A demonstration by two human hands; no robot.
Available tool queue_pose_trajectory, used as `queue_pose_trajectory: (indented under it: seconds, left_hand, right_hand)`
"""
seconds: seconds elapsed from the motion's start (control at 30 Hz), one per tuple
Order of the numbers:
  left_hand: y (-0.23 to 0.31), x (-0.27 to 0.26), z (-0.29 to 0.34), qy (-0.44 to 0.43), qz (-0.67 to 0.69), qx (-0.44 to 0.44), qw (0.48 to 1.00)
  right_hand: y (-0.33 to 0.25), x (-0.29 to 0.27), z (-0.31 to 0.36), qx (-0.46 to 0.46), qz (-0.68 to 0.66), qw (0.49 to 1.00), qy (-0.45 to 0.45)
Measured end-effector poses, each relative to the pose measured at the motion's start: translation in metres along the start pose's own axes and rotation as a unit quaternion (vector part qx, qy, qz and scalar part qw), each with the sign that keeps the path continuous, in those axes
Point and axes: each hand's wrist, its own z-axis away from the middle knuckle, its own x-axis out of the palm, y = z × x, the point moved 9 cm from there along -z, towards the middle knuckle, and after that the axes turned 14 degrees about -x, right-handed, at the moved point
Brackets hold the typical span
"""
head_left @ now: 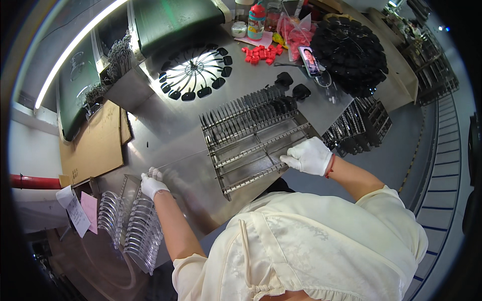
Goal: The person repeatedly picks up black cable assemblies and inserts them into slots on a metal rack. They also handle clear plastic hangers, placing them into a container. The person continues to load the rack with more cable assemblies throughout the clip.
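A slotted metal rack (241, 159) lies on the steel table in front of me. Thin dark curved pieces (246, 114) stand in a row along its far side, while its near bays hold none. My right hand (309, 156), white-gloved, is closed at the rack's right end, thumb pointing inward. My left hand (153, 183), also gloved, is at the table's left side with fingers curled together. From those fingers a thin rod (183, 159) stretches toward the rack's left side. Just below this hand hangs a second rack with clear curved pieces (140, 231).
Black pads with stems lie in a ring on a lit disc (193, 69). Red pieces (262, 53), a bottle (256, 22) and a phone (310, 61) sit farther back beside a black pile (349, 55). Cardboard (93, 145) lies left; more loaded racks (356, 125) stand right.
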Motion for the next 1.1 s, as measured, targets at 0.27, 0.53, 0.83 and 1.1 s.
queue_pose_trajectory:
  seconds: [0.27,0.53,0.83,1.1]
  left_hand:
    - [0.006,0.004,0.000,-0.036,-0.060,-0.001,0.998]
    - [-0.048,0.042,0.028,-0.231,-0.041,-0.153,0.960]
    - [-0.087,0.100,0.108,-0.337,-0.149,-0.166,0.915]
    - [-0.118,0.106,0.130,-0.344,-0.196,-0.199,0.896]
  right_hand:
    - [0.001,0.001,-0.001,-0.009,0.003,1.000,-0.009]
    - [0.002,0.001,-0.004,-0.015,-0.010,0.999,-0.031]
    - [0.001,0.005,-0.007,-0.024,-0.009,1.000,-0.013]
    - [0.002,0.006,-0.011,0.003,-0.038,0.998,-0.041]
